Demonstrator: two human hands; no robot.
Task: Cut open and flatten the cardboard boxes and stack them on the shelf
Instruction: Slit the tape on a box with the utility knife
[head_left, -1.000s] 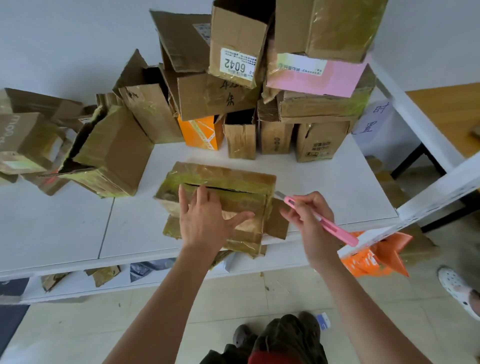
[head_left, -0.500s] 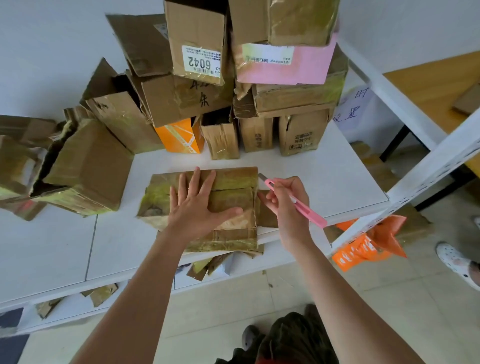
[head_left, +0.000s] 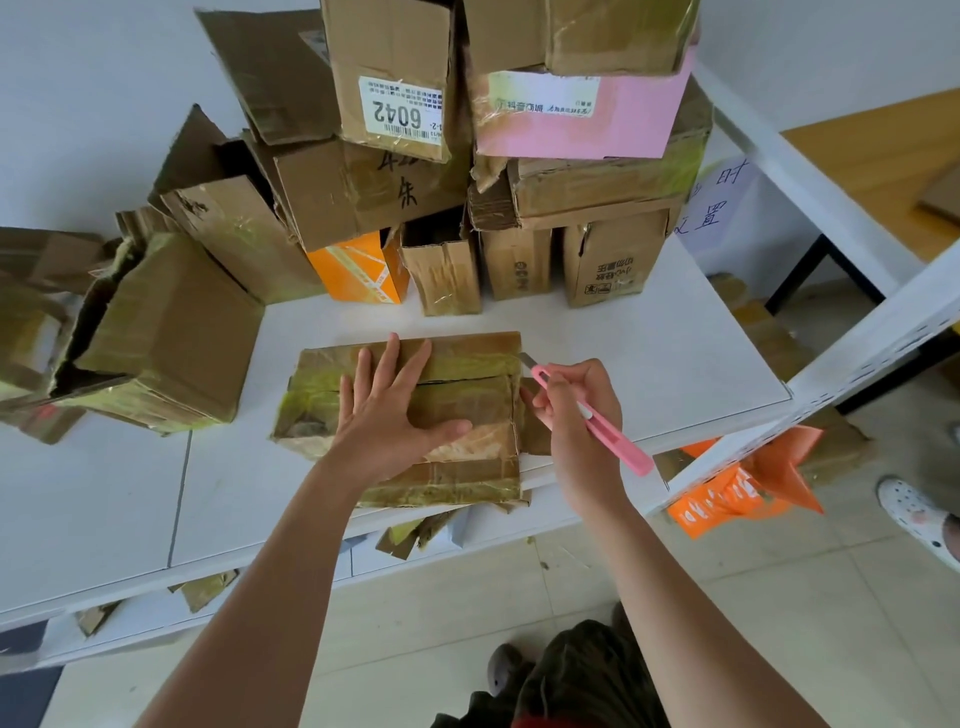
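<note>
Head view: left hand (head_left: 392, 415), fingers spread, presses the flattened brown taped cardboard box (head_left: 467, 457) onto the white shelf (head_left: 649, 374); right hand (head_left: 582, 415) grips a pink utility knife (head_left: 592, 413), blade at the box's right edge. Cutting should run away from the bracing fingers.

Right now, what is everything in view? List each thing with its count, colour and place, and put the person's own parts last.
taped box: one, brown with yellowed tape, flat at the shelf's front edge under the left hand
box cutter: one, pink, blade at the taped box's right end
box pile: many, count unclear, brown, stacked at the back
orange box: one, under the pile
pink box: one, high in the pile
open box: one, brown, on its side at left
shelf: one, white
orange packaging: below the shelf, right
white shoe: one, floor, far right
left hand: flat on the taped box
right hand: grips the box cutter
</note>
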